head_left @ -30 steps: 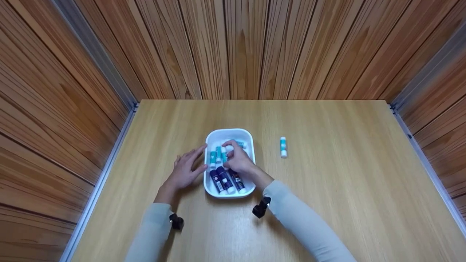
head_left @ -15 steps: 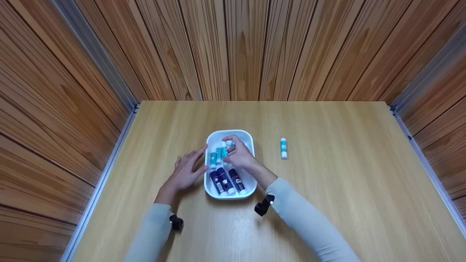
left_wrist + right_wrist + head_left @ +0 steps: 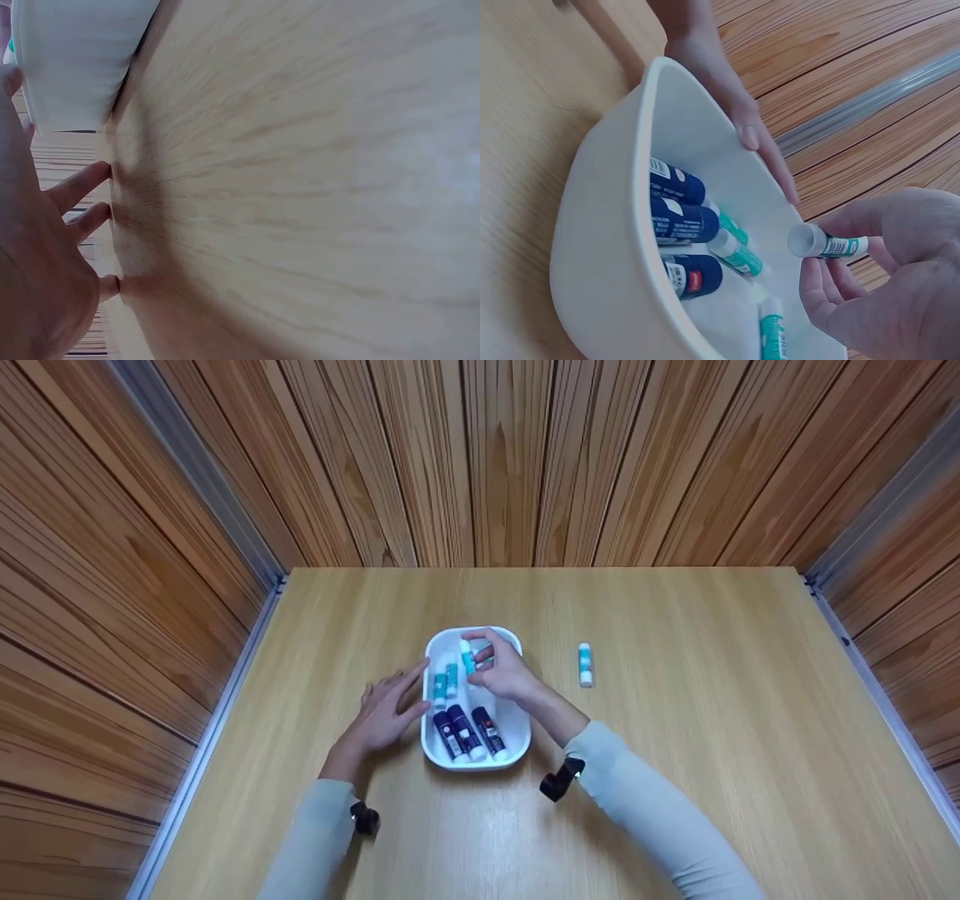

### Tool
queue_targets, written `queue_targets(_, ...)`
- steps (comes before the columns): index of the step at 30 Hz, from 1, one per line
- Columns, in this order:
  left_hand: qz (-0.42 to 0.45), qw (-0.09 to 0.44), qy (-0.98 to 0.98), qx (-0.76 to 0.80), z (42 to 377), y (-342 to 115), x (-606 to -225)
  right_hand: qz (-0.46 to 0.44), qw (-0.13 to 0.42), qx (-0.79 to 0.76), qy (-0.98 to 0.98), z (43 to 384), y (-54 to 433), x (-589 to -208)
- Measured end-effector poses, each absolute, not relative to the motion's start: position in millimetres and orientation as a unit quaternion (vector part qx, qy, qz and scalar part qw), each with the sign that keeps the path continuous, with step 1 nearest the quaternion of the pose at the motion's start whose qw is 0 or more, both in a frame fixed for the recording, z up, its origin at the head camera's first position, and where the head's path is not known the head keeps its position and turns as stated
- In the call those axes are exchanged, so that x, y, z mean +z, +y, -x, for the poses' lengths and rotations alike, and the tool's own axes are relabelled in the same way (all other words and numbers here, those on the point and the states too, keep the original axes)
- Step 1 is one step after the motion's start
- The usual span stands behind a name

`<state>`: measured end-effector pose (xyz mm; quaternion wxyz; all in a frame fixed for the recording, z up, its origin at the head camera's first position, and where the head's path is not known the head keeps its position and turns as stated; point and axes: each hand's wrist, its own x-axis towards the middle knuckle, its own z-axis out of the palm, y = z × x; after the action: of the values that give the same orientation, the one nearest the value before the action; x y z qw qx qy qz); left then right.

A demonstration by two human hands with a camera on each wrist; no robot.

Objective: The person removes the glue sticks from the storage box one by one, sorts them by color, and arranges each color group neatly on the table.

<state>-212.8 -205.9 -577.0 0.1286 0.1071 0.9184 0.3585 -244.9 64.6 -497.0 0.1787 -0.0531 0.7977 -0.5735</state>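
Observation:
My right hand pinches a small teal-and-white glue stick between thumb and fingers, above the far part of a white plastic tub. In the right wrist view the stick hangs over the tub's inside. My left hand touches the tub's left rim with thumb and index finger; its other fingertips rest on the table. Two teal glue sticks lie in the tub's left side, and another teal one shows in the right wrist view. Several dark blue glue sticks lie at the near end.
One teal-and-white glue stick lies on the wooden table, right of the tub. Wood-plank walls stand at the back and both sides, with metal rails along the table's side edges.
My right hand has lifted a teal glue stick from the row in the tub and moved slightly up and right with it. The left hand has stayed in place.

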Motion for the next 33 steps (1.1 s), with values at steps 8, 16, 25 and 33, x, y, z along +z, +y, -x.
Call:
queue_targets(8, -0.11, 0.127, 0.917, 0.361, 212, -206, -578, 0.051, 0.17, -0.576, 0.798, 249, 84, -487)
queue_targets(16, -0.111, 0.129, 0.919, 0.354, 213, -205, -576, 0.043, 0.163, -0.59, 0.79, 257, 110, -476)
queue_targets(25, -0.111, 0.124, 0.919, 0.357, 213, -205, -576, 0.043, 0.143, -0.573, 0.806, 260, 142, -478)
queue_targets(33, -0.106, 0.122, 0.92, 0.358, 212, -204, -577, 0.022, 0.137, -0.563, 0.815, 261, 169, -484)
